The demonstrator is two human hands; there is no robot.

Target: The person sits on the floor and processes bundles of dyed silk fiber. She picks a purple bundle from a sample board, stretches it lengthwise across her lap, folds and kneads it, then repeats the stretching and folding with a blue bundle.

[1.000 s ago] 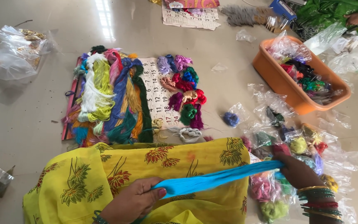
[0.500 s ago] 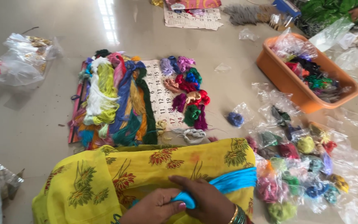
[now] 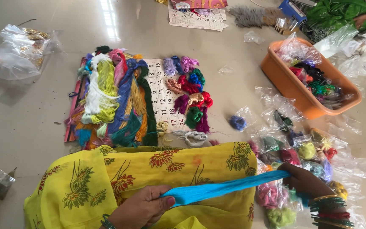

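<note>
- Turquoise thread, a long skein [image 3: 225,189], is stretched taut across the lap, running from lower left up to the right.
- The left hand [image 3: 142,208] is curled around the skein's lower end, thumb and fingers pinching it just above the yellow flowered cloth [image 3: 106,182].
- The right hand [image 3: 308,183], bangles on the wrist, is closed tight over the skein's upper end, out beside the knee.
- Under that right hand lies a heap of clear packets of coloured thread [image 3: 301,152], touching one another on the floor.
- Beyond the lap, long skeins in many colours [image 3: 111,101] lie side by side on a calendar sheet [image 3: 162,95], with small thread bundles [image 3: 189,95] just beside them.
- An orange plastic tub [image 3: 295,91] sits off to the right, holding more packets.
- A lone blue ball of thread [image 3: 237,122] rests on the floor between sheet and tub.
</note>
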